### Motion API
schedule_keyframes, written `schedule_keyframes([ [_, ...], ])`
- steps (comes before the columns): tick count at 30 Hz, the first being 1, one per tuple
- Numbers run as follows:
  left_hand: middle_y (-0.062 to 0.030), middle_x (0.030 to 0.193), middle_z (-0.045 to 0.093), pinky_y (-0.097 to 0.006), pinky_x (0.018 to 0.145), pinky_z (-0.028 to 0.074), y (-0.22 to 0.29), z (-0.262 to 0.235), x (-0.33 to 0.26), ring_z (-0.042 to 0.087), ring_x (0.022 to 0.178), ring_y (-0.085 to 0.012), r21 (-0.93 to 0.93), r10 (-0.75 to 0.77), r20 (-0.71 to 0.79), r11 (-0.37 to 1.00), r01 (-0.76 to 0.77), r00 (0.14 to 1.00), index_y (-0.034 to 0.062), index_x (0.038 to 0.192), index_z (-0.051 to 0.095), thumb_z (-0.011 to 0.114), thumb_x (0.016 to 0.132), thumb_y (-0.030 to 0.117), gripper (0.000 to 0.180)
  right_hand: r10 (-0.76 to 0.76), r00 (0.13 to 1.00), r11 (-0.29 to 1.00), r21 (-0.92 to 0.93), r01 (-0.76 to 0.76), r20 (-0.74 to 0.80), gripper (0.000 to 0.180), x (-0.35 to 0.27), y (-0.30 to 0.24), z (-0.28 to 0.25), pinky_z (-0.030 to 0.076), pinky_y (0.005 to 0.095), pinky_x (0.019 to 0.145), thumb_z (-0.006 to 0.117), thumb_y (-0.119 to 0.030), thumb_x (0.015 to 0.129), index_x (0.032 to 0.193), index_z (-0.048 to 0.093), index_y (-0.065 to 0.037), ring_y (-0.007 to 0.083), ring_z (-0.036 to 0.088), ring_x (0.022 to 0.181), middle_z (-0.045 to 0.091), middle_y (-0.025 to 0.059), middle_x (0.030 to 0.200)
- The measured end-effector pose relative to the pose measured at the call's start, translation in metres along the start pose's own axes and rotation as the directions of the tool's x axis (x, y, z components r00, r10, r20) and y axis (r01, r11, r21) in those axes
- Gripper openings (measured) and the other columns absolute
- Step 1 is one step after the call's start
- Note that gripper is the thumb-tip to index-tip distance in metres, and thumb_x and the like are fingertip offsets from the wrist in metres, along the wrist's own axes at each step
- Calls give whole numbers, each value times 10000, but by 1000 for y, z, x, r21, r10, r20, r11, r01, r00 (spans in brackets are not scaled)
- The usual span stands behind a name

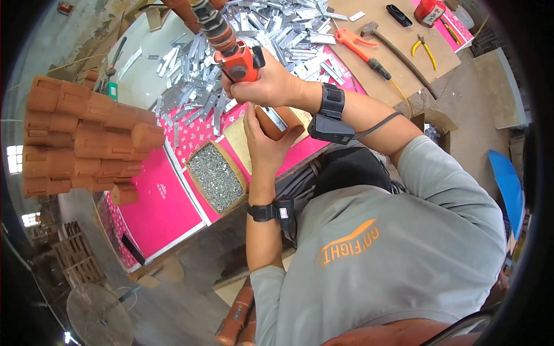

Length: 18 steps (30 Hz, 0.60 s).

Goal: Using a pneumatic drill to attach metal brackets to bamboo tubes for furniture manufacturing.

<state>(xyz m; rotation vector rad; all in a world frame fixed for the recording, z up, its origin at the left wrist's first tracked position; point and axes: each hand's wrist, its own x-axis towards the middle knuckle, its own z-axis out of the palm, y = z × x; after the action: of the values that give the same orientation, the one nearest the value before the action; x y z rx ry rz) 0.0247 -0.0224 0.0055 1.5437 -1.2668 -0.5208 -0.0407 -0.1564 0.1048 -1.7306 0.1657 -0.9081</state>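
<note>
My right hand (268,79) is closed round an orange-red power driver (241,64), whose dark ribbed front part points toward the far side of the table. Just below it, my left hand (264,151) grips a short terracotta tube (293,120) from the side, fingers wrapped round it. A slim metal strip (276,119) lies along the tube's upper face. Left of this hand stands a cardboard box (239,170) filled with small screws (213,179). Past both hands, a heap of silvery metal strips (202,86) spreads over the table.
Stacked terracotta tubes (86,141) rise at the left of the pink-covered table (164,205). At the far right lie a hammer (398,55), yellow pliers (425,52), an orange trigger-handled tool (358,47) with a yellow hose, and a red container (428,12). More tubes (236,314) lie below.
</note>
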Motion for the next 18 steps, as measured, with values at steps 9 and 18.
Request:
schedule_keyframes([
  [9,-258,1403,430,-489,1098,353,1,-3,-2,402,1313,-436,399,144,11,907,-136,990,-44,1474,307,927,608,426,1164,56,998,987,151,-51,-35,234,-9,-6,-2,533,301,706,636,-28,718,951,631,-13,123,645,778,685,65,854],
  [18,-205,1281,480,-500,1028,402,63,-24,17,446,1228,-386,579,29,298,789,-205,954,72,1413,473,902,593,333,961,96,979,995,-10,-99,-180,262,-38,-34,-32,495,242,581,627,-37,740,999,663,-33,76,618,688,688,40,860],
])
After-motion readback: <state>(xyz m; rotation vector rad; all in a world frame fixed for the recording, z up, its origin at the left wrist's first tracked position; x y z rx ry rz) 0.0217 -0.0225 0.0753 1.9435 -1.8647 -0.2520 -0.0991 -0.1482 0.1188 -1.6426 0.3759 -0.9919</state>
